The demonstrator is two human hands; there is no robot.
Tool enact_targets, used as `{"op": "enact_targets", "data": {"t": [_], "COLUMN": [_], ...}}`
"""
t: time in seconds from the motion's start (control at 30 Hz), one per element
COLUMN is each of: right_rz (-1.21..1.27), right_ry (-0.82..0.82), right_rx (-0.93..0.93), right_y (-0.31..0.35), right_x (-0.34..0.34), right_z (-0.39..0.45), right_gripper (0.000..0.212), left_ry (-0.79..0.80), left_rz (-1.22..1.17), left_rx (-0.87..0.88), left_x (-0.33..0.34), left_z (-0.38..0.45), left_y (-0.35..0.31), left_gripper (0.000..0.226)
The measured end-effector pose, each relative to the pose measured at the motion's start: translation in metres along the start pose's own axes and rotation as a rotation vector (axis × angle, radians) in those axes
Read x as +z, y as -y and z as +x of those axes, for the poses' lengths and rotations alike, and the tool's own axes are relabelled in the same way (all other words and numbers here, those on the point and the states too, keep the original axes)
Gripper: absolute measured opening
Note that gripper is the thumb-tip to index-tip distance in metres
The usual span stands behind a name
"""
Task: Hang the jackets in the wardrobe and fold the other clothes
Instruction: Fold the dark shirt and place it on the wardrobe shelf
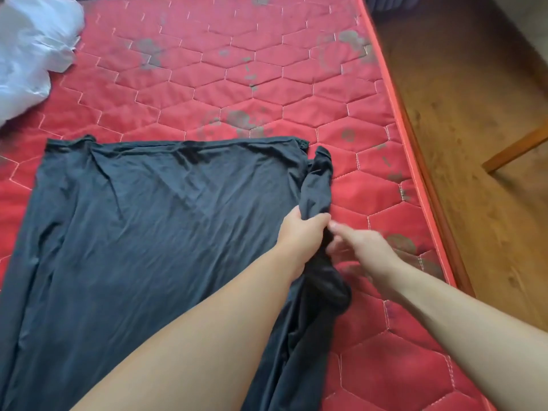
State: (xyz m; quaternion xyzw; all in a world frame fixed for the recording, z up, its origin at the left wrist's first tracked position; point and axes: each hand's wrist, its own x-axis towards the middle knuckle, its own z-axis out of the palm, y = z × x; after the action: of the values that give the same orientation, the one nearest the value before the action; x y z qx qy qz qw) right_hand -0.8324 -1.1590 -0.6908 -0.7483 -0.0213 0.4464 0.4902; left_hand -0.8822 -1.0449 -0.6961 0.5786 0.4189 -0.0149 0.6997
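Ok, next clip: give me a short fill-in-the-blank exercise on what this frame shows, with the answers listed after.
1. The dark garment lies spread on a quilted mattress whose colour is ____.
2. The left hand grips the bunched fabric along the garment's ____ edge.
3. The right hand reaches in beside the ____ hand.
4. The crumpled white plastic bag sits at the frame's upper ____ corner.

Missing words: red; right; left; left

Your single head camera looked forward and steeply down, close over the red mattress (267,69), its far edge at frame top and floor (474,114) at right.
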Motion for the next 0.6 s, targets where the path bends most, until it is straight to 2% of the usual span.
{"op": "enact_targets", "data": {"t": [0.03,0.07,0.17,0.23,0.33,0.4,0.47,0.53,0.6], "right_rz": [0.058,0.089,0.234,0.303,0.301,0.292,0.342,0.285,0.112], "right_ry": [-0.117,-0.159,-0.029,-0.022,-0.048,-0.103,-0.136,-0.094,-0.033], "right_rx": [0.059,0.117,0.219,0.224,0.241,0.141,-0.026,-0.152,-0.143], "right_y": [0.006,0.011,0.031,0.045,0.072,0.097,0.127,0.151,0.158], "right_x": [0.0,-0.001,0.005,0.011,0.017,0.016,0.022,0.04,0.06], "right_z": [0.01,0.019,0.046,0.062,0.073,0.079,0.083,0.087,0.093], "right_gripper": [0.038,0.044,0.058,0.05,0.02,0.008,0.008,0.012,0.022], "left_ry": [0.067,0.161,0.433,0.521,0.59,0.609,0.557,0.393,0.196], "left_rz": [-0.066,-0.143,-0.301,-0.261,-0.214,-0.253,-0.301,-0.31,-0.296], "left_rx": [-0.008,-0.01,-0.04,-0.056,-0.078,-0.07,-0.062,-0.058,-0.105], "left_x": [-0.003,-0.008,-0.025,-0.036,-0.05,-0.057,-0.063,-0.068,-0.075], "left_z": [0.001,0.001,-0.001,0.002,0.004,0.005,0.008,0.011,0.016], "left_y": [0.0,-0.001,-0.005,-0.003,0.002,0.006,0.011,0.016,0.021], "left_gripper": [0.008,0.012,0.016,0.014,0.02,0.03,0.041,0.032,0.023]}}
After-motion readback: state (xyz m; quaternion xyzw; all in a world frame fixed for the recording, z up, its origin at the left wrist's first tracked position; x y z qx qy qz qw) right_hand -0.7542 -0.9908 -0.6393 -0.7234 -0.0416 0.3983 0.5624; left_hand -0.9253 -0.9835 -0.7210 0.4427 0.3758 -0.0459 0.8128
